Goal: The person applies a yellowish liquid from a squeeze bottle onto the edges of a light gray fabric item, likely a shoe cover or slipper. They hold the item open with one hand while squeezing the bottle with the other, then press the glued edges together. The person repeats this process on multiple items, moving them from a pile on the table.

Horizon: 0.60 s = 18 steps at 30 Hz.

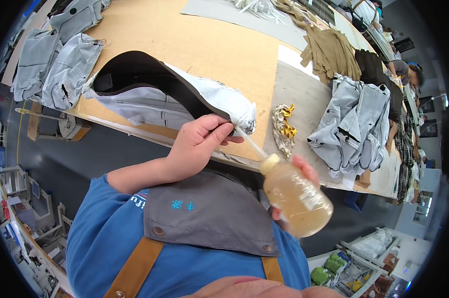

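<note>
Between thumb and fingers, my left hand (202, 143) pinches the right end of a black band (135, 61) at the table's front edge. The band bends into an open loop along a light grey denim-like fabric piece (142, 104); loose threads hang at the fabric's right end. My right hand (306, 169), partly hidden behind it, grips a clear plastic squeeze bottle (297, 197) of cloudy yellowish liquid, tilted nozzle up and left. The thin nozzle (250, 142) reaches the band's end beside my left fingertips; whether it touches is unclear.
Light grey sewn pieces lie in piles at the left (69, 70) and right (355, 126) of the work table (224, 44). A crumpled beige and yellow bundle (284, 130) sits right of centre. Brown strips (330, 52) lie farther back. Another person (407, 70) is at the far right.
</note>
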Tool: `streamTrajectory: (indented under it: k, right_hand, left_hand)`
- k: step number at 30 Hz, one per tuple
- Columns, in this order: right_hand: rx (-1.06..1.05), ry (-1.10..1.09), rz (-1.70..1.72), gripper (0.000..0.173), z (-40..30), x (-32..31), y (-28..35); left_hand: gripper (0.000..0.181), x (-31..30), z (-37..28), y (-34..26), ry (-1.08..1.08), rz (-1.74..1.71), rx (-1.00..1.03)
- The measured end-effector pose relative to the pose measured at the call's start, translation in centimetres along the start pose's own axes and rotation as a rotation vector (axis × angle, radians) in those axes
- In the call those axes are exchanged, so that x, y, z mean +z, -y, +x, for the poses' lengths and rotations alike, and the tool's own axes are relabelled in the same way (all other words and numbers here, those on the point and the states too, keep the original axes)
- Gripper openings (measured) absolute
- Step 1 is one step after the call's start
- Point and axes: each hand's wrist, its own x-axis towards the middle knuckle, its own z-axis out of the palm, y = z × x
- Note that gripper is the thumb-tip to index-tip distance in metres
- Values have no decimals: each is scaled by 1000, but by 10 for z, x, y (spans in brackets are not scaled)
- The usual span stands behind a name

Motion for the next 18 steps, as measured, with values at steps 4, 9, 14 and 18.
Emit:
streamTrajectory:
  k: [4,9,14,18]
  right_hand:
    - [196,-99,19,41,-16,16,13]
    - [-385,13,-562,45,-19,0,-11]
    - [-869,319,-641,76,28,-21,-12]
    - [-726,243,-354,109,46,-39,-20]
  left_hand:
    - [20,-1,-1,4,27,-23,82]
    - [19,-3,-1,7,8,124,127]
    - [17,-7,-3,13,-9,172,124]
    - [16,-8,-4,9,22,240,114]
